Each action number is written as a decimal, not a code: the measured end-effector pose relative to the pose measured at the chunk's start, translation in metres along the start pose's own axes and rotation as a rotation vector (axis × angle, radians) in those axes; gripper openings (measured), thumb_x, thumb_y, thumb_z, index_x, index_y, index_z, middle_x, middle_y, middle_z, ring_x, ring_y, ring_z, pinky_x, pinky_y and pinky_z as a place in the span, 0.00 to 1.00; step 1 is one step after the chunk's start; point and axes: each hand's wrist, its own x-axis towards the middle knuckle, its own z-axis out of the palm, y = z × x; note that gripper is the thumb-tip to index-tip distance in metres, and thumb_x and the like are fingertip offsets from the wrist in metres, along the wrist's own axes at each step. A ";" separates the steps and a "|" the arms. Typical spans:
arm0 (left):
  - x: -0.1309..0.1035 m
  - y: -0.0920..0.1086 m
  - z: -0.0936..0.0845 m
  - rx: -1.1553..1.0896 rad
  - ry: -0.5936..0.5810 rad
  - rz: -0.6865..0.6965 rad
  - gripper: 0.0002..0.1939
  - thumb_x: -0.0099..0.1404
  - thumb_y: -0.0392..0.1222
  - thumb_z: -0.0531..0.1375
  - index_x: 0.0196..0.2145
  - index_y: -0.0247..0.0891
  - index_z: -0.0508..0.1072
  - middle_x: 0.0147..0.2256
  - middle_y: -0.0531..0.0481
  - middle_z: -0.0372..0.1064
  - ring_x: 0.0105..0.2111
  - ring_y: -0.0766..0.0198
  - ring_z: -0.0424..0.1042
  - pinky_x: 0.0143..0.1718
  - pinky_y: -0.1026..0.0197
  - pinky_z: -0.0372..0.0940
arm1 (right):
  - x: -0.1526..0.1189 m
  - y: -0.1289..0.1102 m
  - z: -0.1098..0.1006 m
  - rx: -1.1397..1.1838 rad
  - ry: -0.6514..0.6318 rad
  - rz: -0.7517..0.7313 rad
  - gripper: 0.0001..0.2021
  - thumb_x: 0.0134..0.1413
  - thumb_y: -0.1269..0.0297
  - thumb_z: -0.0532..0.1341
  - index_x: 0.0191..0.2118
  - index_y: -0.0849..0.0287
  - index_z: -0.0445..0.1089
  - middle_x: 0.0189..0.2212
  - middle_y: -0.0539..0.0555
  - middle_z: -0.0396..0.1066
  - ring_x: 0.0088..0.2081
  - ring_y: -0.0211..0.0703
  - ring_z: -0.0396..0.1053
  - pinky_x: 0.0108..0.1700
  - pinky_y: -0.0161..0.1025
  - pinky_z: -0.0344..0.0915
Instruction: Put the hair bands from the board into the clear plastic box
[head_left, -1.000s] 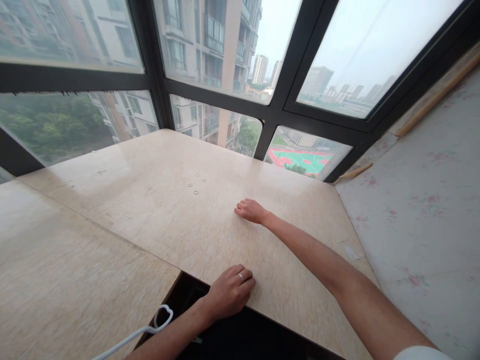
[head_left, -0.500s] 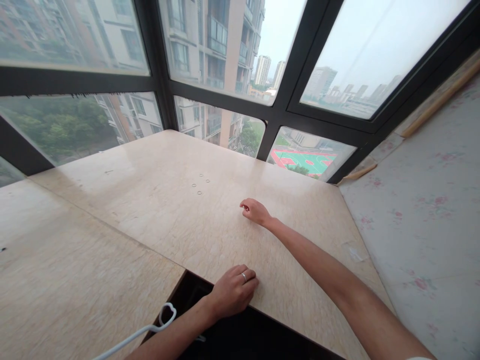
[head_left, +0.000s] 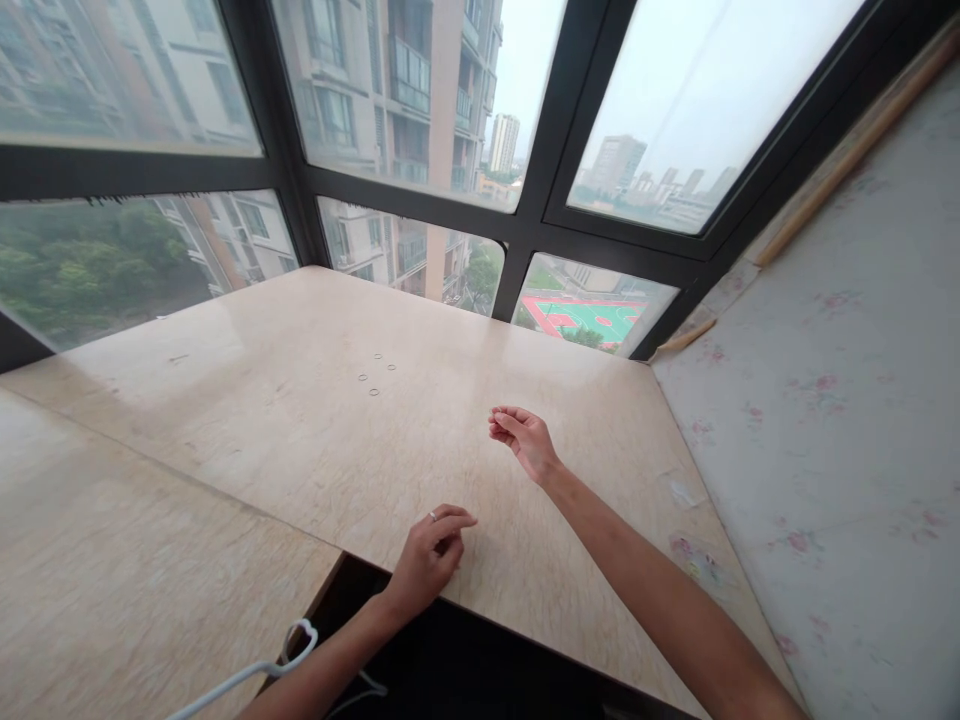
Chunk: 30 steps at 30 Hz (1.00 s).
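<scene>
Head view: four thin, round rings (head_left: 373,395) dot the veined tabletop (head_left: 300,440).

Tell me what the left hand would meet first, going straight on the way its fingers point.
Most likely the right forearm, toward its hand end. Depth is unclear, though, so the left hand might pass beneath it.

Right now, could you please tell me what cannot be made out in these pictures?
In the head view:
Right hand: its pinch hides whether anything is held.
Four thin rings: too small to tell their material.
Multicoloured packet: contents too small, partly covered by the right forearm.
White cable: cut off by the bottom edge.
</scene>
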 end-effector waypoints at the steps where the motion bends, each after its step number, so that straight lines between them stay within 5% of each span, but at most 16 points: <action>1: 0.000 -0.001 -0.001 0.001 0.001 -0.010 0.16 0.61 0.28 0.51 0.40 0.37 0.75 0.39 0.46 0.71 0.20 0.76 0.65 0.20 0.71 0.65 | -0.005 -0.005 -0.002 0.035 0.004 0.010 0.14 0.42 0.56 0.69 0.35 0.58 0.75 0.31 0.52 0.75 0.31 0.37 0.71 0.41 0.41 0.70; 8: 0.002 0.002 -0.006 0.020 -0.019 0.026 0.16 0.61 0.29 0.49 0.38 0.37 0.76 0.38 0.46 0.72 0.20 0.75 0.66 0.23 0.70 0.67 | -0.035 -0.028 -0.023 0.221 0.058 0.069 0.13 0.41 0.58 0.71 0.34 0.58 0.76 0.32 0.52 0.77 0.31 0.36 0.72 0.37 0.36 0.70; 19: 0.003 0.000 -0.011 0.153 -0.061 0.056 0.15 0.63 0.32 0.50 0.37 0.39 0.76 0.38 0.46 0.72 0.33 0.66 0.73 0.30 0.66 0.70 | -0.061 -0.042 -0.055 0.147 0.139 0.052 0.15 0.39 0.61 0.72 0.36 0.61 0.76 0.33 0.55 0.77 0.32 0.40 0.74 0.35 0.37 0.71; 30: 0.006 0.006 -0.022 0.204 -0.185 0.098 0.16 0.65 0.35 0.50 0.36 0.40 0.77 0.34 0.48 0.73 0.26 0.68 0.72 0.28 0.67 0.69 | -0.101 -0.045 -0.109 0.179 0.283 0.067 0.14 0.37 0.63 0.73 0.34 0.60 0.75 0.31 0.54 0.77 0.31 0.37 0.73 0.32 0.32 0.68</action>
